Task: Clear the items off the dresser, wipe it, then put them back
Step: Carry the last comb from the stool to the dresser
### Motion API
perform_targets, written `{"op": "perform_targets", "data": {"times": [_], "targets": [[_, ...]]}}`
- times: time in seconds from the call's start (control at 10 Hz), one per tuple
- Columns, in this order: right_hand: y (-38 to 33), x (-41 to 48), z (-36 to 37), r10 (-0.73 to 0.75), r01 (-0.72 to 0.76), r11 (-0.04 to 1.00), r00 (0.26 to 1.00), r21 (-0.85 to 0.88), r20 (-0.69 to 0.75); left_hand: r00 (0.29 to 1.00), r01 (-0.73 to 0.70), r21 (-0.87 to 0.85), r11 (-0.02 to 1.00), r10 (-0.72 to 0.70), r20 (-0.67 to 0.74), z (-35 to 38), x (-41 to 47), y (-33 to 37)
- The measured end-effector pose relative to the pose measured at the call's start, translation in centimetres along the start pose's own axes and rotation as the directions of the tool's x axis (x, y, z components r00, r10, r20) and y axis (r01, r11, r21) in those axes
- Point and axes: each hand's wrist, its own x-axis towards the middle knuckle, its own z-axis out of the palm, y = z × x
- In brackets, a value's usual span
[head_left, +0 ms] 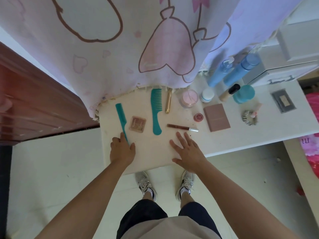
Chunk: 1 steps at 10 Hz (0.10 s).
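The white dresser top [151,152] carries several cosmetics. A teal tail comb [120,115] lies at the left, and my left hand [121,148] holds the thin end of it between curled fingers and thumb. Beside the comb sit a square blush compact [137,125] and a teal wide-tooth comb [156,111]. My right hand [187,150] hovers flat with fingers spread, just below a brown lip gloss tube [181,127], and holds nothing. Further right lie a gold tube [168,103], a pink jar [189,99], a small red pot [198,116] and a pink palette [216,117].
At the back right stand two blue bottles [241,69], a white jar [207,95], a foundation bottle [228,93] and a teal jar [243,94]. A scrunchie [249,117] and a grey compact [283,102] lie at the right. A patterned cloth [103,49] hangs over the back. A brown door [34,100] stands at the left.
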Motion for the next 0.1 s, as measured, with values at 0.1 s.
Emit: {"op": "perform_targets", "data": {"times": [0.1], "targets": [[-0.06, -0.46, -2.93, 0.015, -0.017, 0.997, 1.0, 0.08, 0.023, 0.997, -0.067, 0.064, 0.996, 0.064, 0.051, -1.45, -0.71, 0.57]]}}
